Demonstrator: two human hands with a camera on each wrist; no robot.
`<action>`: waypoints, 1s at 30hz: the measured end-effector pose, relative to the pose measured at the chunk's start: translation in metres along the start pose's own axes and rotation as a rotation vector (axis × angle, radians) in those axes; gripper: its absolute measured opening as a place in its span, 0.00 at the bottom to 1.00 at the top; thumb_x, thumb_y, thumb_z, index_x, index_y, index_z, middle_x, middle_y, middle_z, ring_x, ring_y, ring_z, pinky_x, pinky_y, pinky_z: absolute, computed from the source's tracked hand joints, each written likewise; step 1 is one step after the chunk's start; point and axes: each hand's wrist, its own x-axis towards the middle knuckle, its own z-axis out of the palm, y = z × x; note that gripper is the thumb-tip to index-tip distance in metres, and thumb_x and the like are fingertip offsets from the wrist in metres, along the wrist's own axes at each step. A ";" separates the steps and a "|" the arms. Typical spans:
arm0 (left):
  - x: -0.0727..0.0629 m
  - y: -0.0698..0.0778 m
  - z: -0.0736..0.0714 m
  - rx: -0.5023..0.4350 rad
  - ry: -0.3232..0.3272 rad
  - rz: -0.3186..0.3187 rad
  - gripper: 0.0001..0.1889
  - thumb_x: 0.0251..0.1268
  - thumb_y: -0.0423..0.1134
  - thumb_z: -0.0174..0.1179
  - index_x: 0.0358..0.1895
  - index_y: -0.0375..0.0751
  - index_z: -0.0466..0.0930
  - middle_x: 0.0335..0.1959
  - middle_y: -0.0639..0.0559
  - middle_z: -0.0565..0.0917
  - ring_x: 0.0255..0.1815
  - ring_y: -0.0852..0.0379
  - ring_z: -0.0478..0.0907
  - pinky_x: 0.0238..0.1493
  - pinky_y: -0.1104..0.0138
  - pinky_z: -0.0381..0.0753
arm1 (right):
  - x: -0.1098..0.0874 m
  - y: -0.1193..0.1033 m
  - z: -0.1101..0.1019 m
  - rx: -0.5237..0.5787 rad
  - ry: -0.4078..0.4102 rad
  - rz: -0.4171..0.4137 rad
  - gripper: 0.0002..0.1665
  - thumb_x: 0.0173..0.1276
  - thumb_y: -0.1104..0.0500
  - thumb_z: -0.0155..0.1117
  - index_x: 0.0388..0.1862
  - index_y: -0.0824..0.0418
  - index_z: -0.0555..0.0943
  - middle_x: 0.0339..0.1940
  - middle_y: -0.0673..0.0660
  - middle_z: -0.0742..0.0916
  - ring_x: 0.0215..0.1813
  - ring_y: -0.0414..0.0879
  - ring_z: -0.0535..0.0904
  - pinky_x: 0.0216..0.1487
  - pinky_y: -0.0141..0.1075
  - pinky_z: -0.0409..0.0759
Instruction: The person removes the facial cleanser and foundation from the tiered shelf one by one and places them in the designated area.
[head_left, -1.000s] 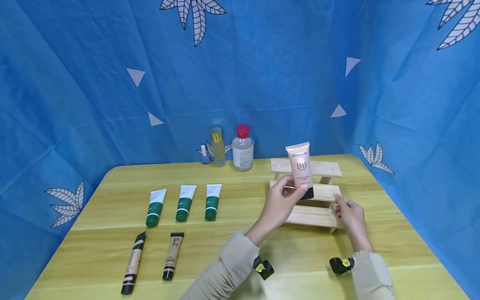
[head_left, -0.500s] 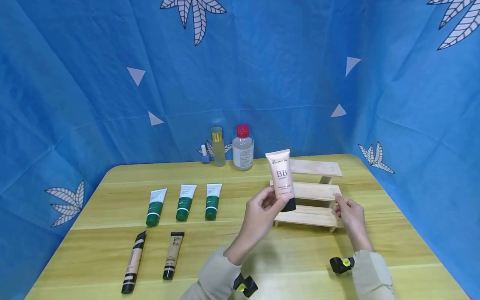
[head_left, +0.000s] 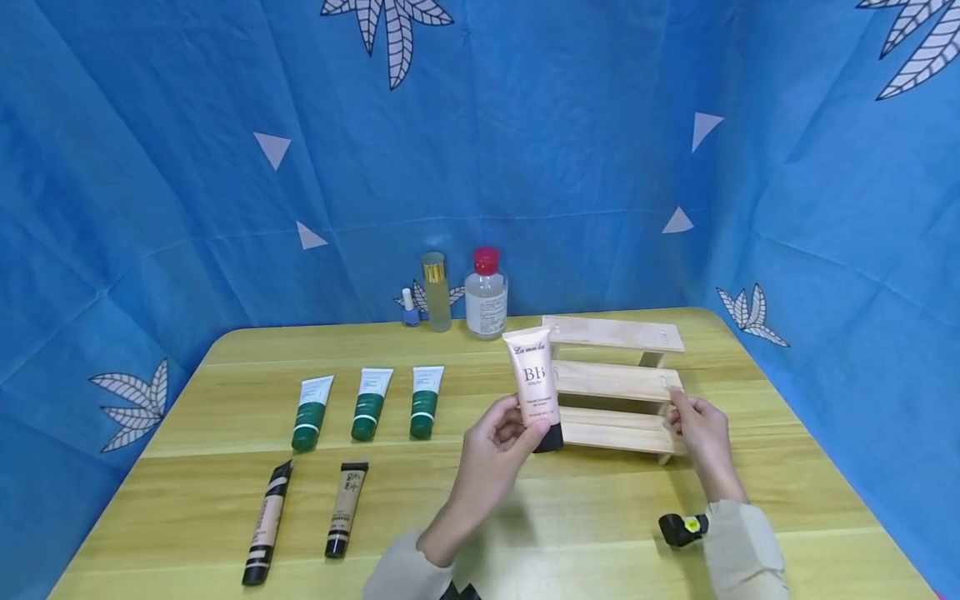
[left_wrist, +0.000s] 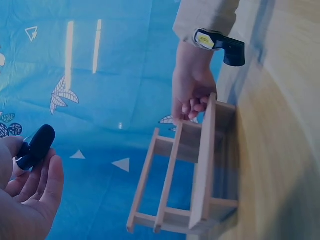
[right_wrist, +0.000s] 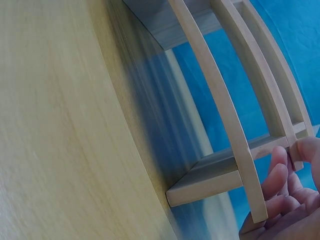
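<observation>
In the head view my left hand (head_left: 483, 458) holds a pink BB cream tube (head_left: 536, 379) upright by its lower end, black cap down, above the table. The tube overlaps the left end of a three-tier wooden display stand (head_left: 615, 382). From the left wrist the tube's black cap (left_wrist: 40, 145) shows between thumb and fingers. My right hand (head_left: 703, 429) pinches the stand's right end at the middle tier. The right wrist view shows the thumb and curled fingers of that hand (right_wrist: 295, 200) at the ends of the wooden slats.
Three green-and-white tubes (head_left: 367, 406) lie in a row at left. Nearer are a black-and-beige tube (head_left: 267, 525) and a smaller beige tube (head_left: 347, 510). Along the back stand a red-capped bottle (head_left: 486, 296), a gold-collared bottle (head_left: 436, 296) and a small blue bottle (head_left: 410, 310).
My left hand has carried the BB cream tube left and toward me, away from the front of the stand. The right hand keeps its place on the stand.
</observation>
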 end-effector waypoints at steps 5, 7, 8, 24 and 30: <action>-0.009 -0.007 -0.008 0.002 0.039 -0.025 0.21 0.62 0.41 0.63 0.55 0.34 0.75 0.39 0.43 0.81 0.39 0.56 0.79 0.44 0.70 0.81 | 0.000 0.001 0.001 0.020 -0.003 0.009 0.25 0.70 0.38 0.51 0.36 0.60 0.74 0.20 0.40 0.78 0.27 0.35 0.71 0.33 0.28 0.69; -0.013 -0.009 -0.011 0.007 0.053 -0.039 0.21 0.62 0.41 0.63 0.54 0.33 0.75 0.39 0.43 0.81 0.39 0.56 0.79 0.44 0.71 0.80 | 0.000 0.001 0.001 0.020 -0.004 0.011 0.25 0.70 0.38 0.51 0.36 0.60 0.74 0.20 0.40 0.78 0.27 0.35 0.71 0.33 0.28 0.70; -0.014 -0.010 -0.013 0.009 0.059 -0.046 0.21 0.62 0.41 0.63 0.54 0.33 0.75 0.39 0.43 0.81 0.39 0.56 0.79 0.44 0.71 0.80 | 0.000 0.001 0.001 0.016 -0.006 0.011 0.26 0.70 0.38 0.51 0.36 0.60 0.74 0.20 0.40 0.78 0.27 0.35 0.71 0.33 0.28 0.70; -0.041 -0.041 -0.048 0.128 0.151 -0.238 0.23 0.59 0.42 0.65 0.53 0.31 0.76 0.36 0.46 0.82 0.35 0.57 0.78 0.38 0.74 0.80 | 0.002 -0.002 0.001 0.010 0.002 0.010 0.26 0.70 0.38 0.50 0.36 0.61 0.73 0.20 0.41 0.78 0.27 0.35 0.71 0.32 0.27 0.70; -0.055 -0.054 -0.075 0.275 0.214 -0.388 0.25 0.59 0.45 0.65 0.55 0.33 0.76 0.35 0.49 0.82 0.33 0.58 0.75 0.30 0.72 0.77 | 0.001 -0.001 0.001 0.006 0.006 0.013 0.26 0.70 0.38 0.49 0.36 0.61 0.73 0.19 0.41 0.78 0.27 0.35 0.71 0.32 0.28 0.69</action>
